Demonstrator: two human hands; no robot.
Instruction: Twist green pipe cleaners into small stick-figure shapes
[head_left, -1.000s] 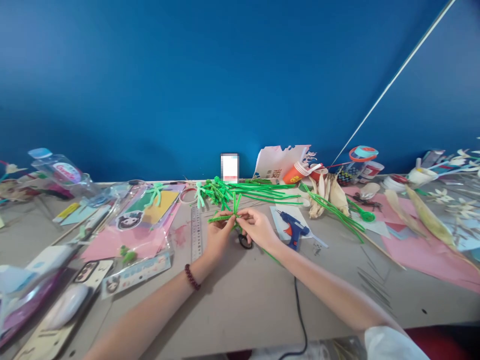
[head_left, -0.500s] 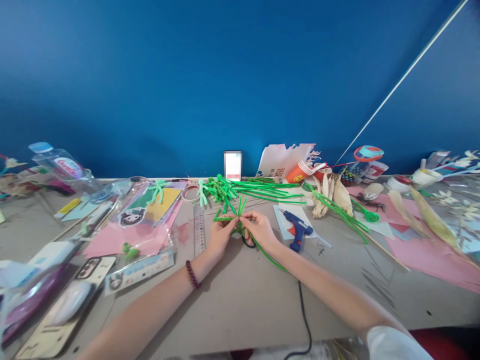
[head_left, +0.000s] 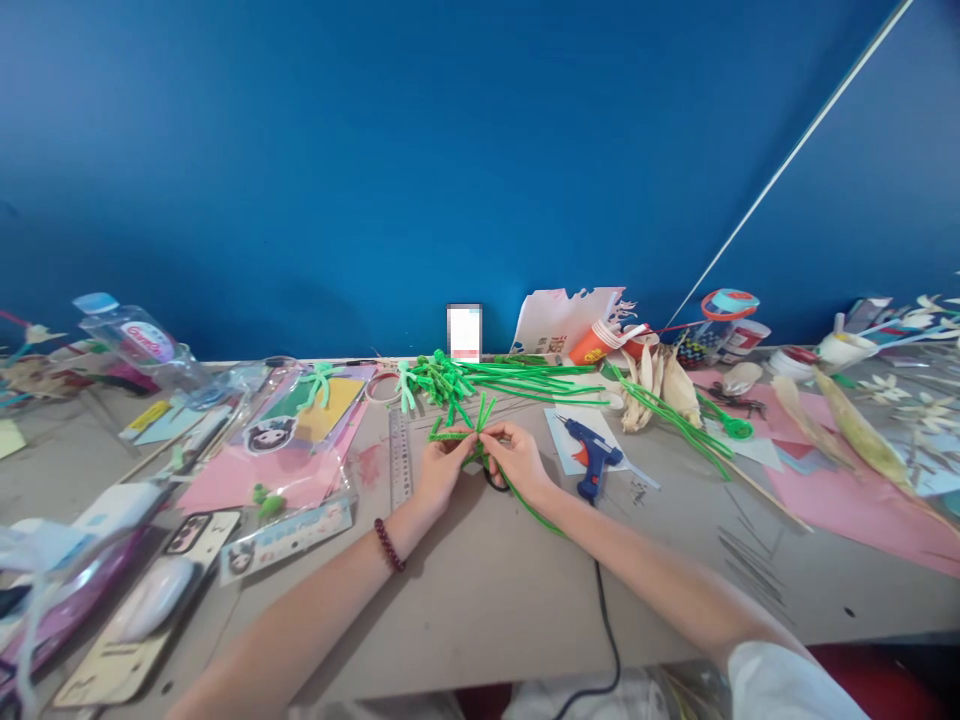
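Both hands meet over the middle of the table, pinching a bundle of green pipe cleaners (head_left: 459, 428). My left hand (head_left: 441, 470), with a dark red bead bracelet on its wrist, grips the bundle's left side. My right hand (head_left: 517, 458) pinches the same bundle from the right, and a long green stem (head_left: 534, 508) trails from it towards me. Short green ends fan upward above the fingers. Black scissors (head_left: 493, 480) lie partly hidden under my right hand.
A blue glue gun (head_left: 592, 458) lies right of my hands, its black cord (head_left: 609, 630) running to the near edge. A ruler (head_left: 400, 458), pink paper and packets lie left. More green pipe cleaners (head_left: 517, 380), corn husks (head_left: 660, 385), cups (head_left: 596, 345) and pink sheets stand behind and right.
Both hands stayed together on the green bundle, shifting slightly. The long green stem now shows trailing below my right hand. The view has shifted a little.
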